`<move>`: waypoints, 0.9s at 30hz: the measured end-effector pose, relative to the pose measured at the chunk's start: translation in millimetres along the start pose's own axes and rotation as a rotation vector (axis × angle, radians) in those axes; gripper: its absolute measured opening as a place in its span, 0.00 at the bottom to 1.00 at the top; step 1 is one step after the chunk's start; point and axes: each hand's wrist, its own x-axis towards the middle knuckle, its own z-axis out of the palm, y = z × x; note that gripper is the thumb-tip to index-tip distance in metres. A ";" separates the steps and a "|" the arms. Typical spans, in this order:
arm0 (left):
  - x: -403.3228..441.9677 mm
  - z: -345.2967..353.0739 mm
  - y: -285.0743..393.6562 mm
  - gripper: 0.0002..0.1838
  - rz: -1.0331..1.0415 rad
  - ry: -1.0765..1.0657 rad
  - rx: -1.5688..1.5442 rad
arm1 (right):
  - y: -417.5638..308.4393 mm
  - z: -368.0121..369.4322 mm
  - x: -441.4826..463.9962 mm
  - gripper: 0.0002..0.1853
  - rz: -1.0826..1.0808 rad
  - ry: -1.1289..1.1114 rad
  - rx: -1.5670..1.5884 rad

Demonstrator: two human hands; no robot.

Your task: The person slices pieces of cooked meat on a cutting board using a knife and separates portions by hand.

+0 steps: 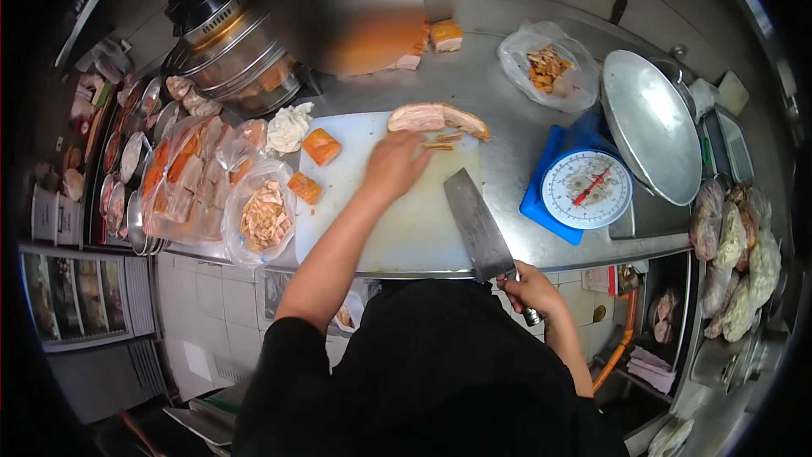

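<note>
My right hand (531, 289) grips the handle of a cleaver (478, 224), whose broad blade rests over the right part of the white cutting board (338, 203). My left hand (396, 166) is over the board, palm down, its fingers reaching to the near edge of a slab of roast pork belly (427, 116). A few thin cut strips of pork (443, 143) lie just right of its fingertips. Two golden-skinned pork chunks, one upper pork chunk (321, 147) and one lower pork chunk (304, 188), sit at the board's left side.
Left of the board are a bag of chopped meat (266, 218), a bag of larger pork pieces (182, 173) and a crumpled white cloth (289, 129). A blue dial scale (587, 189) with a metal pan (651, 123) stands right. Behind are another meat bag (550, 68) and a glass-bowled cooker (237, 51).
</note>
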 end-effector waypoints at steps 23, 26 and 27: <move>-81.2 8.1 1.3 0.12 -0.324 -0.199 -0.441 | 16.9 -31.3 4.6 0.18 -0.044 -0.145 -0.092; -116.7 19.9 -13.2 0.13 0.119 -0.089 -0.117 | 19.4 -29.2 3.5 0.18 -0.087 -0.159 -0.146; -120.4 19.2 -10.8 0.15 0.042 -0.026 -0.125 | 17.5 -26.2 1.5 0.18 -0.083 -0.162 -0.150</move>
